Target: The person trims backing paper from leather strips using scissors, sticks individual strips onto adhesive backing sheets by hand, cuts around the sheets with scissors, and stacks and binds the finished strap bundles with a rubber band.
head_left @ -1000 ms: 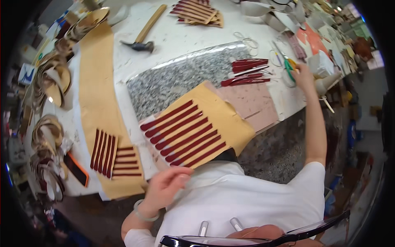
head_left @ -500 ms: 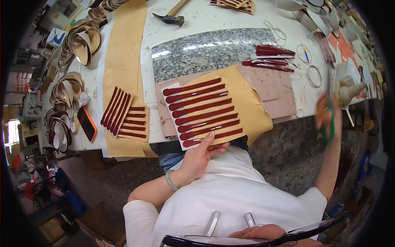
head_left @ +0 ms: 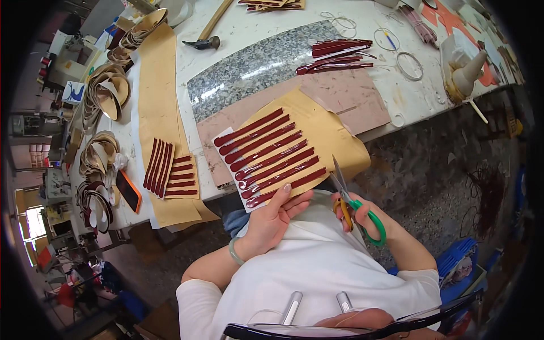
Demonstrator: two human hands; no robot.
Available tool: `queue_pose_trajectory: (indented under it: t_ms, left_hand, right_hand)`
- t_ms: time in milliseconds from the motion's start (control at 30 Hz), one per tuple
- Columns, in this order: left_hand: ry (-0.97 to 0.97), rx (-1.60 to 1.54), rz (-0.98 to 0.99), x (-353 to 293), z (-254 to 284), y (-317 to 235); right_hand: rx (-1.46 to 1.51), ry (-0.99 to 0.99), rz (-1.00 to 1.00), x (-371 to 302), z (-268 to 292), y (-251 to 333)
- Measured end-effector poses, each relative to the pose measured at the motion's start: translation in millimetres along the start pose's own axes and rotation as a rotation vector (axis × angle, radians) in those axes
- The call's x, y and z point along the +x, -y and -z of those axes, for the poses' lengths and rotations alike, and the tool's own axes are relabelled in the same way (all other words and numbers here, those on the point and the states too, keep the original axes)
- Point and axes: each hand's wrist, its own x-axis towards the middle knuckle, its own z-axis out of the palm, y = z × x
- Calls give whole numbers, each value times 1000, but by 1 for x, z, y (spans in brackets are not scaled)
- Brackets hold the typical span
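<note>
My left hand (head_left: pixel 273 218) pinches the near edge of a tan sheet (head_left: pixel 334 136), thumb on top and fingers partly underneath. Across the sheet lie several dark red strips (head_left: pixel 266 144) in a row, their rounded left ends on a white band. Just right of the sheet, my right hand (head_left: pixel 365 212) has its fingers through the loops of a pair of scissors (head_left: pixel 378 228) with one green and one orange handle. The scissor blades are parted and point up, close to the sheet's lower right edge.
Under the sheet is a pinkish board (head_left: pixel 357 96), with a speckled stone slab (head_left: pixel 249 79) behind it. Loose red strips (head_left: pixel 340 54) lie on top. At left are smaller striped pieces (head_left: pixel 158 167) and a phone (head_left: pixel 129 191). A hammer (head_left: pixel 207 43) lies at the back.
My right hand has swung in from the far right with the scissors, to beside the sheet. My left hand keeps its hold on the sheet. The whole view has shifted and turned a little.
</note>
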Motion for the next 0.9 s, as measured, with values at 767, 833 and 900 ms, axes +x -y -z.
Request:
queue_pose_trajectory:
  t_ms: [767,833,900]
  left_hand:
    - [113,193,127,-22,21,-3]
    - [92,200,128,-25,23,-6]
    - [78,212,136,-26,27,-8]
  right_hand:
    - [221,-241,30,31,-34,4]
    - [173,-179,-63,29,-28,22]
    - [129,-99,-145,27,-24,23]
